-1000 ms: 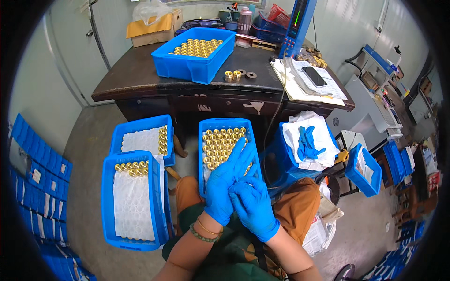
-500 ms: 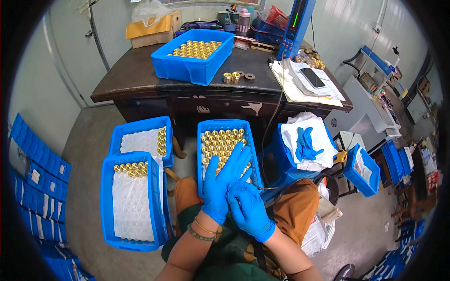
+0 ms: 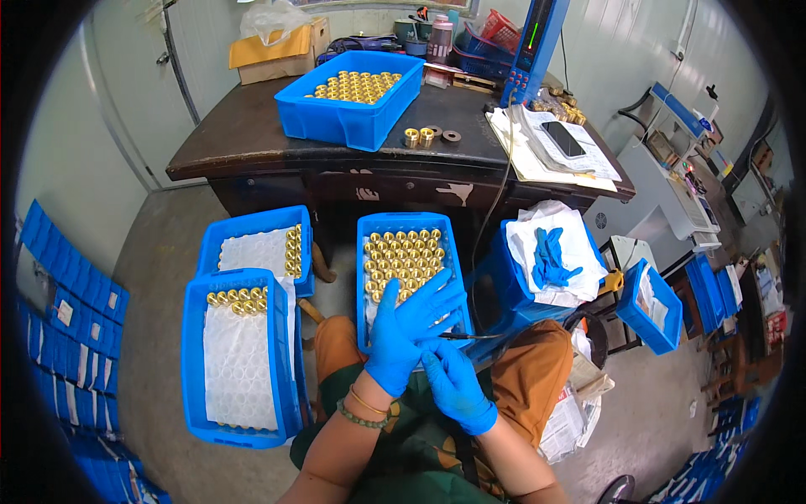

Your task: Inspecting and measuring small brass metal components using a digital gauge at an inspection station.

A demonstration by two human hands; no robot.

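Both hands wear blue gloves and meet in front of my body. My left hand (image 3: pixel 409 328) is open, its fingers spread over the near part of a blue crate (image 3: pixel 363 252). My right hand (image 3: pixel 456 385) is closed, its fingertips against the heel of the left hand; whether they pinch the glove or something small is hidden. Brass rings (image 3: pixel 405 259) stand in rows in that crate, partly covered by the left hand. A thin dark rod (image 3: pixel 470 337) with a cable sticks out to the right from behind the left hand.
At left, two stacked blue crates (image 3: pixel 191 361) hold white liners and brass rings. On the desk (image 3: pixel 227 139) are another blue crate (image 3: pixel 340 118), loose rings, papers and a phone (image 3: pixel 563 140). Spare blue gloves (image 3: pixel 550 259) lie on a white cloth at right.
My left hand has lowered slightly and spread its fingers, showing more rings. My right fingertips have shifted a little down and right along its edge.
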